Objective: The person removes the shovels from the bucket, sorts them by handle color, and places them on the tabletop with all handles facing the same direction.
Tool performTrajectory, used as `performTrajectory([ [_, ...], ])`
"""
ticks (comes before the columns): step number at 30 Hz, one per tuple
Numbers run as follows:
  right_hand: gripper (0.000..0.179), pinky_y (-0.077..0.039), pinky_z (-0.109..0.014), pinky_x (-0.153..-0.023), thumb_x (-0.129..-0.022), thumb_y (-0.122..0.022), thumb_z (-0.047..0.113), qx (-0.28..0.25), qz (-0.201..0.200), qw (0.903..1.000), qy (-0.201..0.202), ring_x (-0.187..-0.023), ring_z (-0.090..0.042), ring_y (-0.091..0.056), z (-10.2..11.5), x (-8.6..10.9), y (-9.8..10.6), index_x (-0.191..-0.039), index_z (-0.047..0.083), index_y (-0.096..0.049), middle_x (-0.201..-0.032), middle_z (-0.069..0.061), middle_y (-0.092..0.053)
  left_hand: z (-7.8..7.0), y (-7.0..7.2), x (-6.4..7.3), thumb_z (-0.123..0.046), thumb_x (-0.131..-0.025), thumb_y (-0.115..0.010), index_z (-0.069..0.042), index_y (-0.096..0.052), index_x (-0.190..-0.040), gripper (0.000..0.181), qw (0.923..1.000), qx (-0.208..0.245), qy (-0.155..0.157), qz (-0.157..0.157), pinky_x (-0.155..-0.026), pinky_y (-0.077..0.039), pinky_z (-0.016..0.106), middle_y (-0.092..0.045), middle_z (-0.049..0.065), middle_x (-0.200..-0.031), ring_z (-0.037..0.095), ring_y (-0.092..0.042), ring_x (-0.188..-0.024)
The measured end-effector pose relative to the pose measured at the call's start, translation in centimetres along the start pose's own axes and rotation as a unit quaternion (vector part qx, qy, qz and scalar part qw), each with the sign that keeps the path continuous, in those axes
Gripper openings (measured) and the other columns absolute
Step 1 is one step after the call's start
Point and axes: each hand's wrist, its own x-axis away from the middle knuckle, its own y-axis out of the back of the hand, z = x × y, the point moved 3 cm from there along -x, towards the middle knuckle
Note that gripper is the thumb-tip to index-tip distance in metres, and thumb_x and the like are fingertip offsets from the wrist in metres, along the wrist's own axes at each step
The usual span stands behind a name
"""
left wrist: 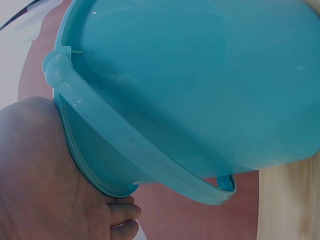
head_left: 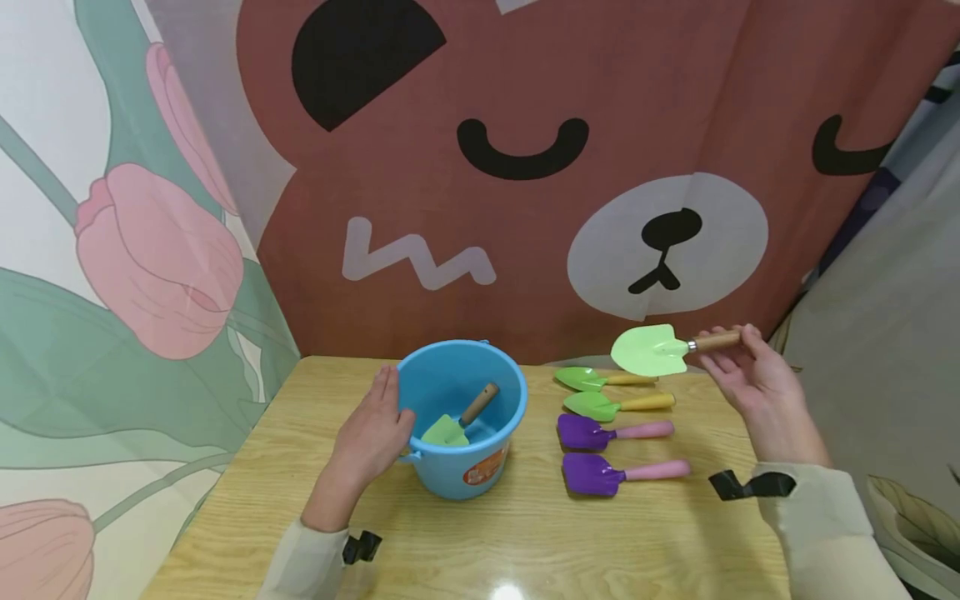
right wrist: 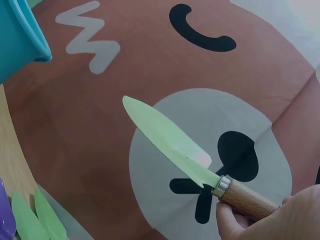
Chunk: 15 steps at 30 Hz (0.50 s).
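Note:
My right hand (head_left: 761,383) grips a light green trowel (head_left: 651,350) by its wooden handle, raised above the table's back right, blade pointing left. In the right wrist view the trowel (right wrist: 167,142) shows nearly edge-on, thumb and fingers about its handle. My left hand (head_left: 371,429) rests against the left rim of a blue bucket (head_left: 461,475), its fingers straight. The left wrist view shows the palm (left wrist: 45,170) at the bucket's rim, beside the hanging handle (left wrist: 135,145). Inside the bucket lies another light green trowel (head_left: 447,431) with a wooden handle.
Right of the bucket, two green trowels with yellow handles (head_left: 592,406) and two purple shovels with pink handles (head_left: 592,475) lie in a column on the wooden table (head_left: 465,542). Behind stands a cloth printed with a bear (head_left: 525,217); flowered cloth (head_left: 157,250) hangs at left.

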Motion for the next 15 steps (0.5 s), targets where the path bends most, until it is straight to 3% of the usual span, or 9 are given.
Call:
performTrajectory([
  [11,0.011,-0.027,-0.04,-0.119,-0.101,-0.058,0.017,0.011,-0.018,0.9998,-0.001,-0.1,-0.035,-0.071,2.0,-0.3,1.9,-0.112,0.015,-0.059,-0.101,-0.02,-0.069,0.2,-0.2,0.0,-0.031,-0.102,-0.038,0.002,-0.009,-0.16,0.073,1.0,-0.001,0.006,0.002,-0.12,-0.024,0.058,-0.006,0.018,-0.169,0.037,-0.009,-0.156],
  [15,0.009,-0.038,-0.043,-0.114,-0.101,-0.058,0.019,0.022,-0.04,0.999,-0.006,-0.098,-0.034,-0.072,2.6,-0.6,2.9,-0.11,0.016,-0.059,-0.098,-0.018,-0.069,0.2,-0.2,0.0,-0.031,-0.102,-0.038,0.003,-0.01,-0.16,0.073,1.0,-0.002,0.006,0.001,-0.12,-0.025,0.058,-0.008,0.019,-0.169,0.038,-0.01,-0.155],
])
